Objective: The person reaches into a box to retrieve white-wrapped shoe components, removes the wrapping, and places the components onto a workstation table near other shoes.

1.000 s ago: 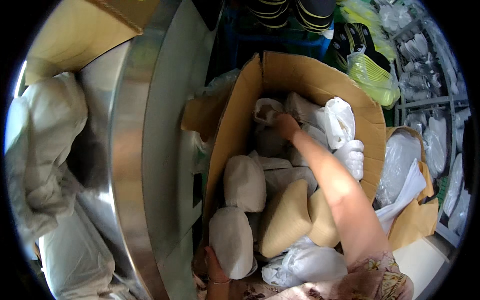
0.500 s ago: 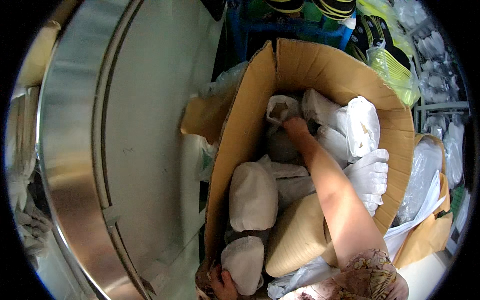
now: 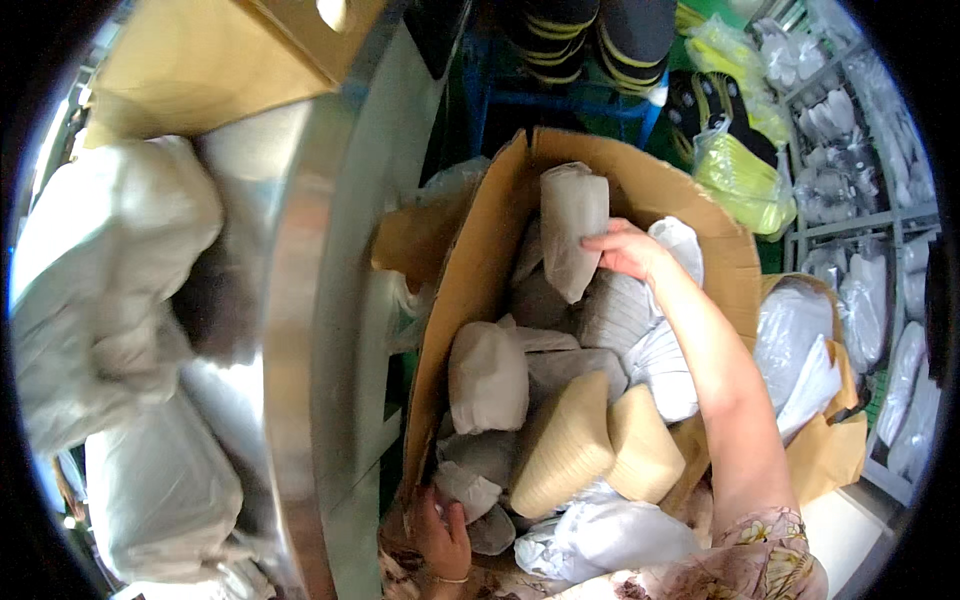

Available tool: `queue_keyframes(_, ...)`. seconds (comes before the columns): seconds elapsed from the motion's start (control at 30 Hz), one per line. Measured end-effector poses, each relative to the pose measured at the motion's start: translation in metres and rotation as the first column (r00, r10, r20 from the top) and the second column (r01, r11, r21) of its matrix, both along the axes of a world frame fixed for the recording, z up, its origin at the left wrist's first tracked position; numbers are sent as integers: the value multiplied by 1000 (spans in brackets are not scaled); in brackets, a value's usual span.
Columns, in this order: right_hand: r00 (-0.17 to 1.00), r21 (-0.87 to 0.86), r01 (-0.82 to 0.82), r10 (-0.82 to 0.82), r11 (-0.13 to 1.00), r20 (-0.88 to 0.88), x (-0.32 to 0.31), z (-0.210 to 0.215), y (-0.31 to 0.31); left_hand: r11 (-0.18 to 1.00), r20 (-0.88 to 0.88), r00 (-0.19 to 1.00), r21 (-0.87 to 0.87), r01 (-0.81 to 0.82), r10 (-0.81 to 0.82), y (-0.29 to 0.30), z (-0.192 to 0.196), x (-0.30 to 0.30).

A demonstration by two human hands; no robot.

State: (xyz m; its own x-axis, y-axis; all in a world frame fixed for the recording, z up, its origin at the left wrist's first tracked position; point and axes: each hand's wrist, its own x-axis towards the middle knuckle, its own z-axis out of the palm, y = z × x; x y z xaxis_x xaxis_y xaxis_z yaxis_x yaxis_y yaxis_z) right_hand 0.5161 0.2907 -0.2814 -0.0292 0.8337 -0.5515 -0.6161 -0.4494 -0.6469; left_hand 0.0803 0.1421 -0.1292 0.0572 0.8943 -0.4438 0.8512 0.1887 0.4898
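Note:
A large open cardboard box (image 3: pixel 450 300) stands before me, filled with pale bundles. Near its far wall, my right hand (image 3: pixel 630 250) grips a white plastic-wrapped bundle (image 3: pixel 573 215) by its right side, holding it upright above the others. My left hand (image 3: pixel 440 535) is at the near left corner, thumb and fingers apart, beside a small white wrapped bundle (image 3: pixel 468 487); nothing shows in its grasp. Between the hands lie another white wrapped bundle (image 3: pixel 488 375), two beige ribbed stacks (image 3: pixel 563 440) and a whitish plastic bag (image 3: pixel 620 535).
A metal-edged worktable (image 3: pixel 300 390) runs along the left, carrying white bags (image 3: pixel 120 250) and a cardboard piece (image 3: pixel 200 60). Black-and-yellow soles (image 3: pixel 630 45) sit on a blue frame at the back. Right of the box are a bagged yellow bundle (image 3: pixel 740 180), a paper sack (image 3: pixel 830 460) and a shelf rack (image 3: pixel 840 210).
My right hand has lifted the white wrapped bundle from the box's far corner. My left hand no longer lies against the small bundle's side. The view has shifted, showing more of the worktable.

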Motion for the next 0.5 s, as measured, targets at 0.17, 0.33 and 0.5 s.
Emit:
queue_keyframes(0.17,936,237,135,-45,962,-349,-24,80,-39,959,-65,993,261,112,-98,5,17,14)
queue_keyframes(0.33,904,350,224,-60,909,-423,-85,162,-82,970,692,686,-91,-223,223,29,67,58)
queue_keyframes(0.5,906,331,283,-137,900,-401,-163,210,-129,863,863,51,-500,-73,503,55,87,110)
